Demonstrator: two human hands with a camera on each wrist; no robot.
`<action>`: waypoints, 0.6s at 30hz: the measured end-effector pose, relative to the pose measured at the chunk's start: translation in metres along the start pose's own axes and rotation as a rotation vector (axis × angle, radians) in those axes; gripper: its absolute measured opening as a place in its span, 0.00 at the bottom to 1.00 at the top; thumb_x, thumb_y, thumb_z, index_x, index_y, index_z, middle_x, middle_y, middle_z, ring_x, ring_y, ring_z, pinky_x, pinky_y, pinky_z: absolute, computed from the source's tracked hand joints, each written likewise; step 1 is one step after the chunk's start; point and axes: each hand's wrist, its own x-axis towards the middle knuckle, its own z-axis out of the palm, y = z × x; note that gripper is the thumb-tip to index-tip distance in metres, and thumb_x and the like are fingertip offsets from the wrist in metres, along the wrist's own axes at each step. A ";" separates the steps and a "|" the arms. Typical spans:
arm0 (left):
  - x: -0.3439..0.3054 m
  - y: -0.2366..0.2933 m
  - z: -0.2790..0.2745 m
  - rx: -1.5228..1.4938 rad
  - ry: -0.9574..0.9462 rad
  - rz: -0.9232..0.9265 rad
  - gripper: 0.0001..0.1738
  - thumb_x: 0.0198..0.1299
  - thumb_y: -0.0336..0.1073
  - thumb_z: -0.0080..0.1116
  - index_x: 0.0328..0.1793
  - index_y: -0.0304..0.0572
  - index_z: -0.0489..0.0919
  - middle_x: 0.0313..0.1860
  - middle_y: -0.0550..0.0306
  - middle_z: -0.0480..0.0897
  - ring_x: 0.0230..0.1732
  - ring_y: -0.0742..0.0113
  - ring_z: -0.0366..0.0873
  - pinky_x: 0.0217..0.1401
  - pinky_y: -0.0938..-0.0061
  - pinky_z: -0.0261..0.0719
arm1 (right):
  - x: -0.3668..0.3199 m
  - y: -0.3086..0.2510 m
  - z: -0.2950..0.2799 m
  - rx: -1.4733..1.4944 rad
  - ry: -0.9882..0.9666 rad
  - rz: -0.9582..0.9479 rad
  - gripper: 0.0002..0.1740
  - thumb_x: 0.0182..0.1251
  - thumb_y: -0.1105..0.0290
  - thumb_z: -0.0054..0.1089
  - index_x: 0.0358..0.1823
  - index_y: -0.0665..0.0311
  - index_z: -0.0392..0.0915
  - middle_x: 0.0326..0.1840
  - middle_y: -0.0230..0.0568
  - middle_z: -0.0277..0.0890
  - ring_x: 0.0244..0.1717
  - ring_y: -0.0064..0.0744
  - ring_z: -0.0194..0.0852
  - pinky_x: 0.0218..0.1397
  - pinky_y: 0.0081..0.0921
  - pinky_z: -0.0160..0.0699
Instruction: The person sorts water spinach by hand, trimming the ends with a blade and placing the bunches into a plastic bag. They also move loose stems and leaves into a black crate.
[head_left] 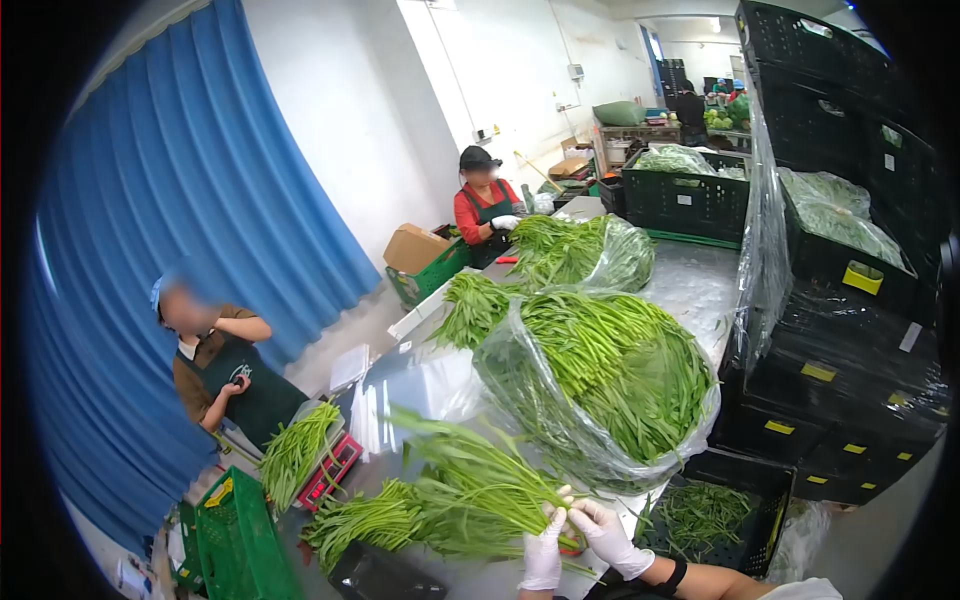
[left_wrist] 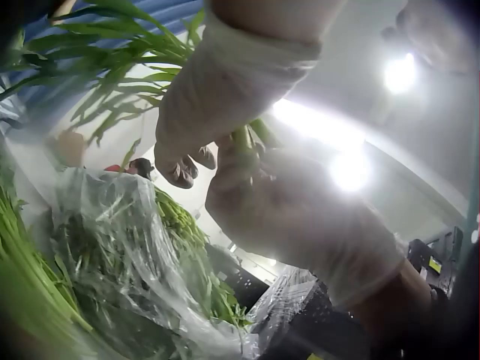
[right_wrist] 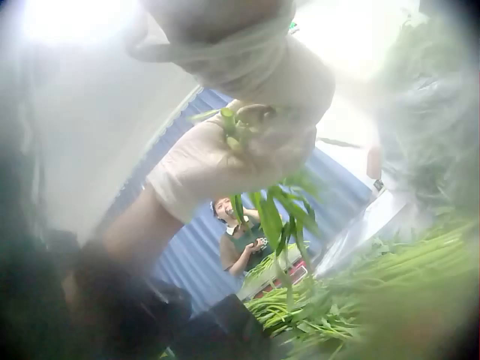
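Both hands wear thin white gloves and meet at the stem ends of a bunch of water spinach [head_left: 485, 490]. My left hand [head_left: 543, 552] grips the stems from the near side. Close against it, my right hand [head_left: 610, 540] pinches the cut ends, a black band on its wrist. The leafy tops spread away to the left, over a pile of water spinach [head_left: 375, 515] on the table. In the right wrist view, cut stem ends [right_wrist: 231, 127] poke out between the gloved fingers. Just beyond the hands, a large clear plastic bag [head_left: 535, 400] stands stuffed with more greens.
A red scale [head_left: 335, 470] carrying greens stands left, near a person in a dark apron [head_left: 245, 385]. Another person [head_left: 487, 205] works at the table's far end. A black crate [head_left: 770, 500] with loose leaves sits right, below stacked wrapped crates [head_left: 840, 400]. Green crates [head_left: 245, 540] stand lower left.
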 end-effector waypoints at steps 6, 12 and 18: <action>-0.009 0.010 0.012 0.010 -0.081 0.081 0.13 0.64 0.32 0.53 0.53 0.34 0.74 0.55 0.47 0.78 0.54 0.61 0.75 0.63 0.69 0.70 | 0.007 -0.033 -0.037 -0.425 0.058 -0.436 0.06 0.56 0.70 0.64 0.27 0.66 0.81 0.29 0.39 0.76 0.33 0.35 0.75 0.40 0.26 0.73; -0.015 -0.006 -0.006 -0.054 -0.197 -0.024 0.13 0.65 0.36 0.54 0.49 0.35 0.72 0.40 0.49 0.79 0.39 0.60 0.78 0.44 0.61 0.80 | 0.029 -0.062 -0.024 -0.013 -0.265 0.052 0.06 0.60 0.72 0.62 0.30 0.69 0.81 0.31 0.39 0.75 0.37 0.29 0.74 0.44 0.28 0.72; -0.024 0.005 0.015 -0.131 0.137 -0.055 0.08 0.69 0.34 0.47 0.41 0.38 0.74 0.21 0.63 0.71 0.20 0.73 0.67 0.27 0.77 0.69 | 0.028 -0.047 -0.021 -0.148 -0.286 -0.153 0.07 0.61 0.71 0.63 0.30 0.67 0.81 0.34 0.36 0.76 0.39 0.26 0.73 0.45 0.25 0.72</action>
